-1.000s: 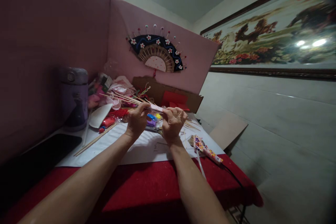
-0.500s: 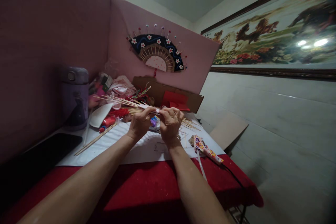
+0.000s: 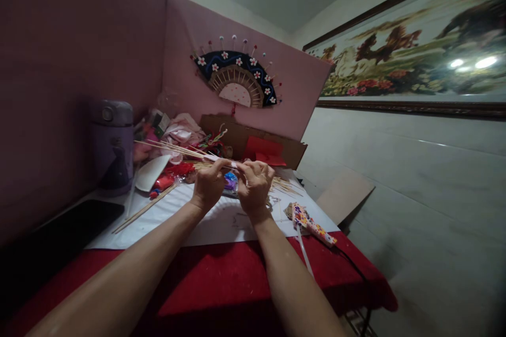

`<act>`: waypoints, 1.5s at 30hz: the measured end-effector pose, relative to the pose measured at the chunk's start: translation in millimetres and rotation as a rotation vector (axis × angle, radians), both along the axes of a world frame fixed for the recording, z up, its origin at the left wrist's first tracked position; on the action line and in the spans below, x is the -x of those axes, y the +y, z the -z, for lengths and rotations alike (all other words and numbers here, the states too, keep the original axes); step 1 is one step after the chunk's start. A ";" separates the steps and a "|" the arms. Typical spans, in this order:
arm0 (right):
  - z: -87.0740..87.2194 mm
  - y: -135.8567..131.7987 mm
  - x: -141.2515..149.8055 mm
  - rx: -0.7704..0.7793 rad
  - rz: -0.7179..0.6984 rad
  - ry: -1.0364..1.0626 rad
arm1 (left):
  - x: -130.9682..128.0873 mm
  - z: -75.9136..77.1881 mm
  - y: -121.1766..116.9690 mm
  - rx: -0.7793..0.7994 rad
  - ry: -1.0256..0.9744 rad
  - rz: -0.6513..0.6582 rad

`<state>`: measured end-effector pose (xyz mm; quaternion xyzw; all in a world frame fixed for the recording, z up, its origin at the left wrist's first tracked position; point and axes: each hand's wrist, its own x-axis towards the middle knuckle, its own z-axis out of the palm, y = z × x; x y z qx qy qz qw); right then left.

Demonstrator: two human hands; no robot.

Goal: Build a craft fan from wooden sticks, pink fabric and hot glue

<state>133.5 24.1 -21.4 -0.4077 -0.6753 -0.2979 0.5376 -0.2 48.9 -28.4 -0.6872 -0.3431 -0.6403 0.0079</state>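
Thin sticks [image 3: 174,148] fan from a pale strip [image 3: 212,158] clamped in the fingers of the left hand [image 3: 207,187] and right hand [image 3: 254,184], above the tabletop [image 3: 221,274]. Uneven pinching could crease the strip; splayed tips could snag the pink bundle [image 3: 185,129].

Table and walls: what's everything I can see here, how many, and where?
Fan: one, blue, brown and pink, on back wall
Picture: one, multicoloured, right wall
Cardboard: one, brown, table's back
Bottle: one, purple, left
Dish: one, white, beside bottle
Pink cloth: uncountable, pink, back left
Glue gun: one, flowered, right
Loose sticks: several, pale, both sides
White sheet: one, white, on tablecloth
Tablecloth: one, red, underneath
Small clutter: uncountable, mixed, back left
Held sticks: several, pale, between hands and leftward
Strip: one, whitish, in both hands
Left hand: one, bare, centre
Right hand: one, bare, centre
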 end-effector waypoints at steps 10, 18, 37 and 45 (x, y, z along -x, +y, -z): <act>1.8 2.1 -0.7 -0.001 0.023 -0.006 | 0.0 1.6 1.6 0.013 -0.005 -0.001; 2.2 2.8 -1.3 -0.010 0.022 0.013 | -1.2 0.8 -0.8 0.010 0.002 0.014; 1.2 0.4 0.6 -0.020 0.020 0.037 | -1.1 -5.5 -8.9 0.019 0.103 -0.071; 0.5 -1.3 1.1 -0.022 0.009 0.034 | -2.2 -4.6 -7.9 0.017 0.128 -0.145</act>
